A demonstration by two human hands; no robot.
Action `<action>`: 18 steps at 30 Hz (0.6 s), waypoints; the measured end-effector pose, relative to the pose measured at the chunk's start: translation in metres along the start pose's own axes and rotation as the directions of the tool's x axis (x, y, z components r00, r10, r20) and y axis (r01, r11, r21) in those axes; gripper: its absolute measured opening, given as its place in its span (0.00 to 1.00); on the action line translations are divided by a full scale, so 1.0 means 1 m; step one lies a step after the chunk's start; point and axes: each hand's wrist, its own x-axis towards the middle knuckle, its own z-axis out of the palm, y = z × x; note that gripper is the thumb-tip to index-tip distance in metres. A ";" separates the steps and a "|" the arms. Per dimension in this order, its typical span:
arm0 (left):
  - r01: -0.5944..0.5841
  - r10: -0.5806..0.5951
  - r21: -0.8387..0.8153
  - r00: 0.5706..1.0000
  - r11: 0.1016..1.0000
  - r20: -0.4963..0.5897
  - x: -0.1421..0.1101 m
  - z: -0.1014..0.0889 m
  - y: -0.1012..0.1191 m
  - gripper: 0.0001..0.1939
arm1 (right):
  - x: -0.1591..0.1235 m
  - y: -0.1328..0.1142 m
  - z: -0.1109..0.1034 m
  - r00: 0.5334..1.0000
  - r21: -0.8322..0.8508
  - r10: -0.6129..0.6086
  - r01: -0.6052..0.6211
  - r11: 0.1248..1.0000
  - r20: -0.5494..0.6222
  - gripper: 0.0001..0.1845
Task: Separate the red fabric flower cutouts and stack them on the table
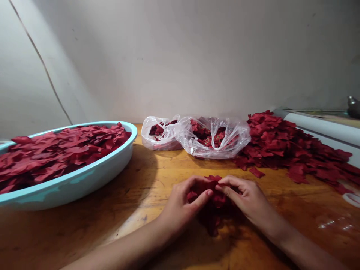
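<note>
Both my hands meet over a small bunch of dark red, petal-like fabric pieces (212, 215) at the front of the wooden table. My left hand (187, 200) curls round some of these pieces, its thumb and fingers closed on them. From the other side, my right hand (243, 195) pinches the edge of a red fabric petal (214, 178) between thumb and fingertips. The bunch partly hides behind my fingers, so I cannot make out how the pieces are joined.
A light blue basin (112, 159) heaped with red petals stands at left. Two clear plastic bags (188, 148) holding red pieces sit at the back. A loose petal pile (281, 144) spreads at right, near a white ring (351, 199). Behind the wooden table (140, 232) rises a wall.
</note>
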 end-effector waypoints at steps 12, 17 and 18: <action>0.139 -0.156 -0.119 0.976 0.983 -0.153 0.009 -0.005 -0.013 0.13 | 0.012 0.015 -0.013 0.986 -0.136 -0.008 -0.015 0.991 -0.164 0.12; 0.128 -0.110 0.112 0.983 0.985 -0.150 0.003 -0.002 -0.005 0.16 | 0.003 -0.002 -0.003 0.997 0.026 0.082 -0.082 0.996 0.012 0.15; 0.122 -0.100 0.156 0.985 0.980 -0.143 0.002 -0.001 -0.005 0.17 | 0.002 -0.005 0.000 0.996 0.043 0.083 -0.084 0.996 0.043 0.16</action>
